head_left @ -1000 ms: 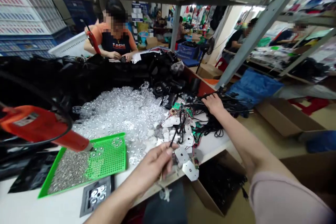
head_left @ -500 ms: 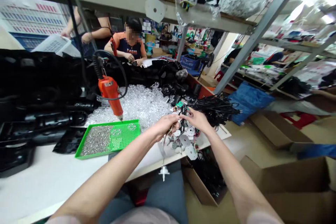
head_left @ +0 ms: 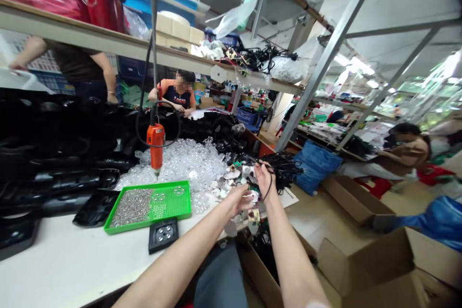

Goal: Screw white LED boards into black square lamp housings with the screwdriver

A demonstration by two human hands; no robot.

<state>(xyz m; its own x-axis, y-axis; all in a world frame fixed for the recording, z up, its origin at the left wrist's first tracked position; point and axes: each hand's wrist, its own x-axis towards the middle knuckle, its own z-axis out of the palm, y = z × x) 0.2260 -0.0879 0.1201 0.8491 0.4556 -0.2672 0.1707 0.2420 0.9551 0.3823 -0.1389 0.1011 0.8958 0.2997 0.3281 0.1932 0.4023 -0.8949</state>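
on the white desk, left to right: a green perforated plastic tray; above it, a hanging orange electric screwdriver over a heap of clear plastic domes. the left hand, fingers part open, lies just beside small white plastic plates; its hold cannot be told. the right hand, fingers curled, has a thin black wire looped against it, its hold also unclear, beside a bundle of black cables.
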